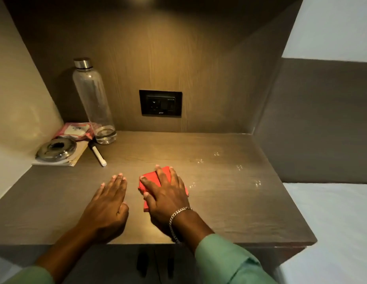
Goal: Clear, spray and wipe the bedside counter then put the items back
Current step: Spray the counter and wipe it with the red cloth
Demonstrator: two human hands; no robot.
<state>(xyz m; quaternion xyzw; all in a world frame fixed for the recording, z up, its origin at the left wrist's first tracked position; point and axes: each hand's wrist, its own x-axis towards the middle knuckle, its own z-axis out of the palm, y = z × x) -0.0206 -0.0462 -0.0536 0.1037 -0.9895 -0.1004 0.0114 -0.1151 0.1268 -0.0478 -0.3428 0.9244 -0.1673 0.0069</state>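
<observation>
My right hand (166,193) presses flat on a folded red cloth (150,180) near the middle of the wooden bedside counter (229,201). Beside it, my left hand (108,199) lies palm down on the bare wood, fingers spread, holding nothing. Small wet droplets (239,167) glisten on the counter to the right of the cloth. At the back left stand a clear bottle (92,101) with a steel cap, a white marker (97,153), a pink packet (76,130), and a steel lid (56,149) resting on a notepad (76,158).
A black wall socket (160,103) is set in the wooden back panel. A beige wall closes the left side and a grey panel the right. A white bed (332,222) lies to the right of the counter. Its front edge runs under my wrists.
</observation>
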